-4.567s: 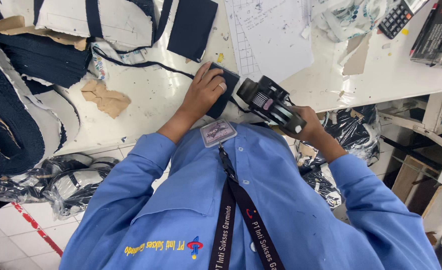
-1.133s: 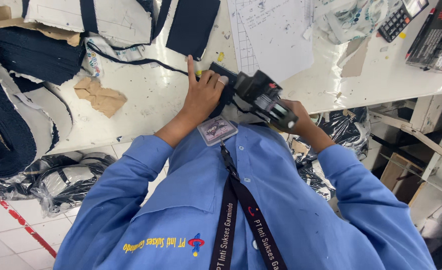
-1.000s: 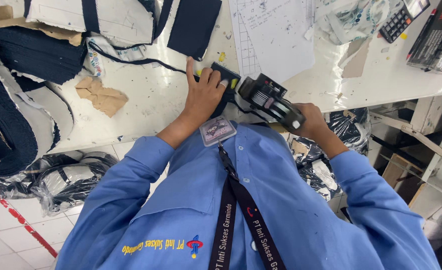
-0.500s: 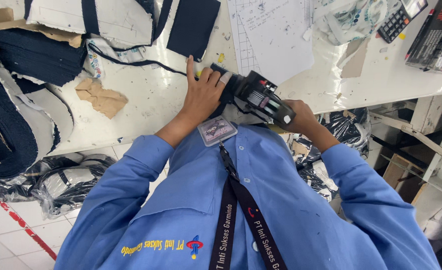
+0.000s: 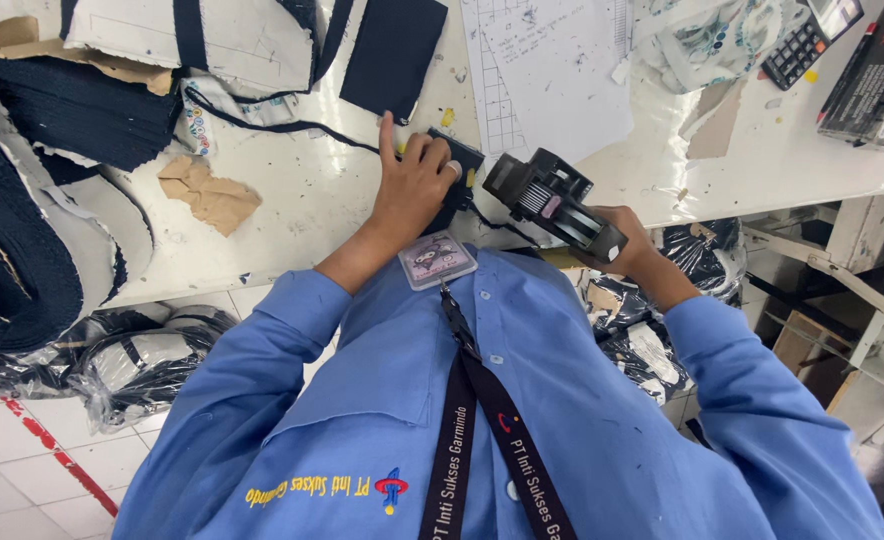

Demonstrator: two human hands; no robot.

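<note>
My right hand (image 5: 634,240) has its grip wrapped tight around the handle of a black plastic label gun (image 5: 552,203). The gun's long axis runs on a slant, from my palm at the bench edge up and away to the left, with its blocky head pointing toward the small dark navy fabric piece (image 5: 459,170) under my other hand. A ribbed pale roller and a small pink patch show on the gun's upper face.

My left hand (image 5: 414,185) lies palm-down on that fabric piece, pressing it flat against the white, scuffed bench (image 5: 342,210); its grip is spread, the forefinger stretched straight away from me and the other fingers bent over the cloth.

Beyond my fingertips lies a larger flat navy fabric rectangle (image 5: 394,55), and beside it a white paper sheet with a ruled grid (image 5: 547,70). To the left sits a crumpled scrap of brown paper (image 5: 207,192).
</note>
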